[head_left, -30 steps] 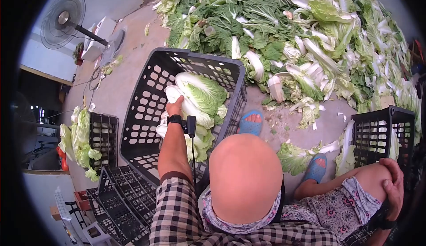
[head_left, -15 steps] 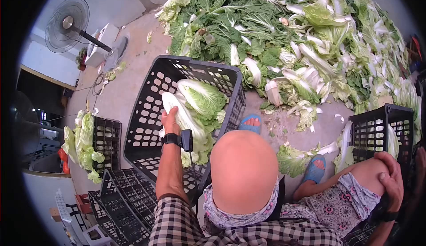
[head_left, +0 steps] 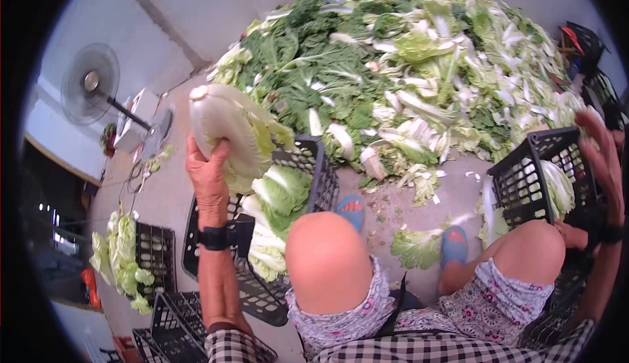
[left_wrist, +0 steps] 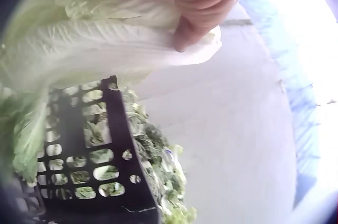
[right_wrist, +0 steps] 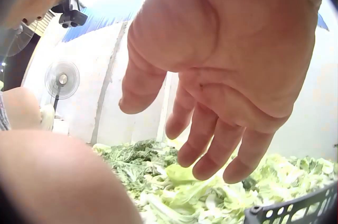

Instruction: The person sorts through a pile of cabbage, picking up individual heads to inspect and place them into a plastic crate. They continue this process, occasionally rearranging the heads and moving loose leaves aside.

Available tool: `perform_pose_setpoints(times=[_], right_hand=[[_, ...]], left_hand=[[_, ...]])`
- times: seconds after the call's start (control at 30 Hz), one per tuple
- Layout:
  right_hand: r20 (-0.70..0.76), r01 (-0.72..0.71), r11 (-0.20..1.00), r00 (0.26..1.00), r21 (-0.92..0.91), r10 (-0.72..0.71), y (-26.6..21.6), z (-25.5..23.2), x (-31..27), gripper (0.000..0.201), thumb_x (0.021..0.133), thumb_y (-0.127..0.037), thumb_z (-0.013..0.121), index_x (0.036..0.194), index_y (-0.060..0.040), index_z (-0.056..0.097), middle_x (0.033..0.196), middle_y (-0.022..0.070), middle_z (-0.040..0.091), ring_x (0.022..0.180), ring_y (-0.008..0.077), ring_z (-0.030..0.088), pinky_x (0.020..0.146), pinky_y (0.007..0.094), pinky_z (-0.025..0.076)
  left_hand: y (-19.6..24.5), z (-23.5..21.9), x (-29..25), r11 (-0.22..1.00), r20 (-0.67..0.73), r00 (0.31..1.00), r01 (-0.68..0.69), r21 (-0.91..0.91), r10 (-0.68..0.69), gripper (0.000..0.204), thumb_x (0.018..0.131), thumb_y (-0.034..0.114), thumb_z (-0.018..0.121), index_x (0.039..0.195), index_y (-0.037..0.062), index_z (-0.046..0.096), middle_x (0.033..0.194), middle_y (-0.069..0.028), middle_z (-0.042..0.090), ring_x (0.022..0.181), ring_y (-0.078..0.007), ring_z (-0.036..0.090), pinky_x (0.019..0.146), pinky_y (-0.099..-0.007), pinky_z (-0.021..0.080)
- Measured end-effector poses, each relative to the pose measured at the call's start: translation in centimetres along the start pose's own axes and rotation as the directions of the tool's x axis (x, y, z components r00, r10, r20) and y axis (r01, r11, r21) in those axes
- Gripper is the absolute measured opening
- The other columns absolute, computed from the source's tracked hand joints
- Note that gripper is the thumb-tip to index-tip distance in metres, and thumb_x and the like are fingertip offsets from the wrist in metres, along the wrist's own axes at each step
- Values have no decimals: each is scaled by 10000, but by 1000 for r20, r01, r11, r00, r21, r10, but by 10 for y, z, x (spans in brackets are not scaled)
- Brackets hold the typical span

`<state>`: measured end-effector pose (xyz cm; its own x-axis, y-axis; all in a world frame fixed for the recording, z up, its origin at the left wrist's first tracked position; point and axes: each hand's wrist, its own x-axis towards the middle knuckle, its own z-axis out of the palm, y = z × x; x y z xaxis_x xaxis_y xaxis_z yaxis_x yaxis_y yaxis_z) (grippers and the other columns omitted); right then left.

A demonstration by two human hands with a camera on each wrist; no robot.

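Observation:
A pale Chinese cabbage (head_left: 226, 127) is raised above the crate, its white base end up and its leaves hanging to the right. My left hand (head_left: 208, 173) grips it near the base, thumb across the white ribs. In the left wrist view the same cabbage (left_wrist: 105, 50) lies under the thumb (left_wrist: 190, 31). More Chinese cabbages (head_left: 282, 196) lie in the black plastic crate (head_left: 321, 179) below. My right hand (head_left: 599, 156) is lifted beside the smaller black crate (head_left: 524, 186) on the right, fingers loosely extended and holding nothing; the right wrist view shows its bare palm (right_wrist: 232, 50).
A large heap of cabbage leaves (head_left: 393, 68) fills the floor ahead. At left stand a fan (head_left: 92, 84) and a crate (head_left: 155, 258) with cabbages hanging over its side. Stacked black crates (head_left: 177, 330) are at lower left. A loose leaf (head_left: 416, 248) lies between the feet.
My left hand has lifted the cabbage up out of the big crate, toward the upper left. The right hand has left the knee and risen over the right crate. The head view has shifted.

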<state>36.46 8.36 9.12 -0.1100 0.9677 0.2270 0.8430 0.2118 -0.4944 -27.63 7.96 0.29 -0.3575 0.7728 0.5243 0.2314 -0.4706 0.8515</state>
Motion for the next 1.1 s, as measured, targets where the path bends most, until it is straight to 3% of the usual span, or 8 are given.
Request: perform_pose_setpoints(times=[0.23,0.3,0.4,0.57,0.7,0.87,0.93,1.1], right_hand=[[-2,262,959,965,110,-263,-79,29,82,703,720,-234,653,1343,-44,387,1263,147,517,1196,258,476,1015,413,364],[107,465,844,856,269,-506,-113,82,107,1034,636,-587,687,1373,20,292,1333,257,414,1236,351,417,1044,441,333],[81,575,602,683,554,-726,-140,114,119,1055,613,-577,740,1370,-1,284,1317,223,432,1223,314,429,1035,414,340],[88,96,404,906,910,-414,-133,124,117,747,623,-219,836,1243,-20,470,1128,97,593,1028,178,559,926,321,446],[5,95,321,955,942,-297,-107,132,114,598,647,-134,811,1164,-14,537,1048,72,630,958,157,596,888,307,479],[-71,102,317,991,943,-109,-43,99,96,599,757,-319,698,1218,-2,485,1096,92,609,981,189,604,891,355,492],[-133,141,93,987,986,-89,-5,80,80,440,834,-327,639,1120,-2,562,1013,76,635,870,155,638,791,315,541],[-246,135,382,934,914,260,60,31,-1,461,840,-307,639,1149,17,527,1040,88,623,900,147,626,805,288,525]], left_hand=[[87,131,31,984,417,908,100,-146,-31,486,776,56,671,1224,25,485,1105,-61,605,993,-141,579,888,-291,457],[106,166,31,982,518,855,107,-155,-12,522,766,64,684,1242,22,475,1114,-61,606,1009,-146,578,900,-292,455],[120,212,24,972,614,789,145,-186,0,548,757,59,697,1253,21,467,1113,-61,607,1013,-147,577,891,-299,463],[102,260,28,952,647,763,196,-234,2,681,724,155,766,1295,22,420,1155,-81,578,1074,-165,542,924,-315,440],[77,272,26,959,749,661,179,-218,47,807,686,266,797,1330,30,372,1213,-105,520,1176,-210,455,976,-385,386],[38,247,22,981,819,562,192,12,-120,448,813,145,657,1212,7,507,1085,-83,587,1021,-169,553,885,-311,446],[26,242,15,975,815,555,214,53,-166,408,822,141,644,1185,-3,524,1046,-83,604,984,-164,570,887,-301,443],[11,238,-6,970,828,532,235,57,-177,422,824,200,660,1167,-7,529,1007,-87,616,953,-161,581,864,-292,443]])
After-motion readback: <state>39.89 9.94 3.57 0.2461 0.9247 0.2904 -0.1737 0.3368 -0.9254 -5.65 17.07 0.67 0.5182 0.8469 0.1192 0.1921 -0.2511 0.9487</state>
